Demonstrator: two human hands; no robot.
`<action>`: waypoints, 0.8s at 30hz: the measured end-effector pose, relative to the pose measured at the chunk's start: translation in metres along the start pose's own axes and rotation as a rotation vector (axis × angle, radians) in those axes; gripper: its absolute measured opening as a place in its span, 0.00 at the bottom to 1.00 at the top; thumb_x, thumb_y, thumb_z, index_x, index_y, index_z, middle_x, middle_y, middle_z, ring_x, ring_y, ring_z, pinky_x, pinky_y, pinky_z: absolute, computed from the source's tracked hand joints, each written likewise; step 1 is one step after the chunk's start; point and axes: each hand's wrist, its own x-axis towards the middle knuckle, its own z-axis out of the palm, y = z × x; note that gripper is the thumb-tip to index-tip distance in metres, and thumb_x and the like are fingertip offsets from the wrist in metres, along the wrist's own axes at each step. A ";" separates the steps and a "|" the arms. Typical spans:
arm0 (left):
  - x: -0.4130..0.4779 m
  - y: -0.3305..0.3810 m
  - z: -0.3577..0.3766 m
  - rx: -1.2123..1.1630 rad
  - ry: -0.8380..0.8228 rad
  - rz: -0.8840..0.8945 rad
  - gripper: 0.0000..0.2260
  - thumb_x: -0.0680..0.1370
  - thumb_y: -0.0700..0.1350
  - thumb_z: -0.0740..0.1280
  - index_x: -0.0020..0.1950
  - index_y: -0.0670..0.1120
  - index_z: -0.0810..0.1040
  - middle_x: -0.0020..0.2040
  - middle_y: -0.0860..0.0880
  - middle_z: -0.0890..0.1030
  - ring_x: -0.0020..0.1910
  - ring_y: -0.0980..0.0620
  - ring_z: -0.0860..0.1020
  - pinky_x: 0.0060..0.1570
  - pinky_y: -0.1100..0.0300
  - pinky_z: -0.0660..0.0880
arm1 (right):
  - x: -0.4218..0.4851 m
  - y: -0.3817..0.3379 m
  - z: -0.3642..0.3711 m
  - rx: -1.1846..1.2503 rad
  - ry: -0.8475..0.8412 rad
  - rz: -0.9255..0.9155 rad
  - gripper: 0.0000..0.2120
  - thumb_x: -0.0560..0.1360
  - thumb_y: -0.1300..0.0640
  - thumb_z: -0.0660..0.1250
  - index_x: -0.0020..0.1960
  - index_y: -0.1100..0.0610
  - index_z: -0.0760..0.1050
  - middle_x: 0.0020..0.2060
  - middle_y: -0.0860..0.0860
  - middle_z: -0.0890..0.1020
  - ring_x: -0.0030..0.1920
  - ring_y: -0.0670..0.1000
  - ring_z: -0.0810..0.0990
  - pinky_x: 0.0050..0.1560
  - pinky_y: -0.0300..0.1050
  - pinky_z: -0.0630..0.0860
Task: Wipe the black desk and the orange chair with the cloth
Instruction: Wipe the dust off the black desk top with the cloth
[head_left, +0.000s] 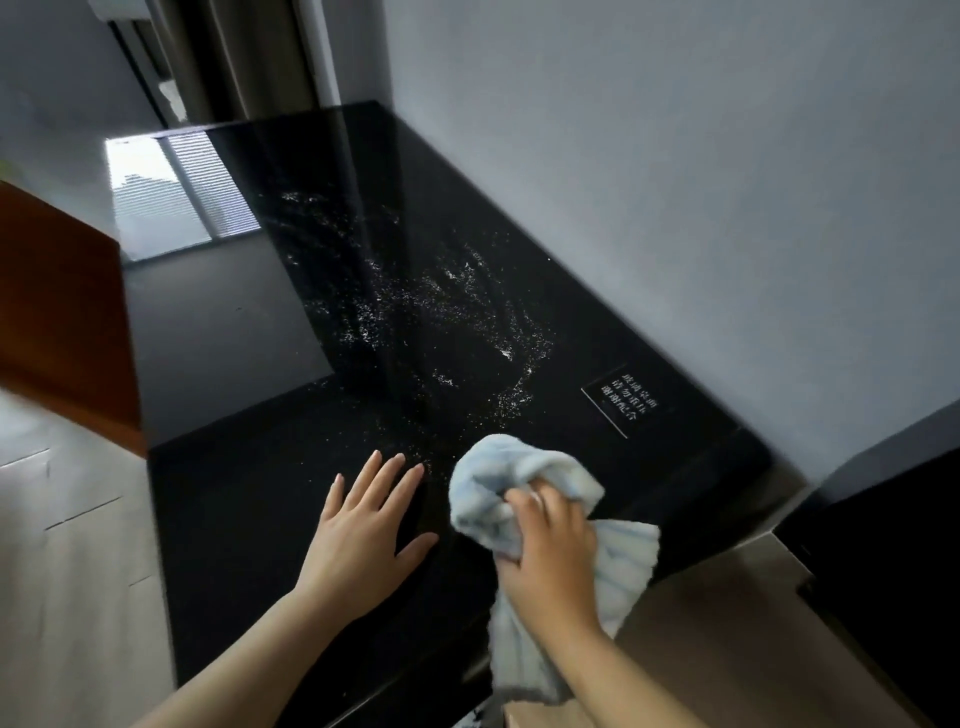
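The glossy black desk (249, 519) fills the middle of the view, running away along the grey wall, with white specks and smears across its centre. My left hand (363, 525) lies flat on the near part of the desk with fingers spread. Just to its right, my right hand (550, 551) grips a bunched pale blue cloth (493, 483) against the desk top; the cloth's loose end hangs down over the near edge. An orange-brown surface (62, 312), perhaps the chair, stands at the left edge, cut off by the frame.
A grey wall (675, 182) borders the desk on the right. A small label with white characters (626, 402) sits on the desk near the wall. A dark cabinet (893, 561) stands at the right, and light wood floor (67, 545) lies to the left.
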 end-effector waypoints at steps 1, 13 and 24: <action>-0.003 -0.003 -0.001 -0.001 0.001 0.000 0.33 0.77 0.64 0.54 0.77 0.56 0.45 0.78 0.55 0.45 0.70 0.56 0.31 0.72 0.53 0.37 | -0.003 -0.006 0.002 0.007 -0.036 -0.060 0.30 0.54 0.59 0.78 0.53 0.50 0.70 0.48 0.53 0.80 0.42 0.59 0.79 0.32 0.52 0.76; -0.041 -0.102 -0.018 0.020 -0.042 -0.019 0.35 0.76 0.67 0.53 0.76 0.57 0.40 0.78 0.54 0.42 0.70 0.56 0.31 0.70 0.52 0.36 | -0.016 -0.074 0.033 0.014 0.005 0.145 0.16 0.67 0.56 0.69 0.55 0.54 0.75 0.52 0.53 0.77 0.52 0.59 0.74 0.41 0.54 0.74; -0.057 -0.144 -0.019 -0.063 -0.292 0.096 0.40 0.73 0.69 0.56 0.77 0.54 0.41 0.77 0.51 0.38 0.74 0.50 0.33 0.69 0.52 0.32 | -0.037 -0.134 0.057 -0.033 0.107 0.353 0.16 0.71 0.56 0.67 0.58 0.57 0.73 0.56 0.55 0.75 0.54 0.59 0.73 0.47 0.55 0.73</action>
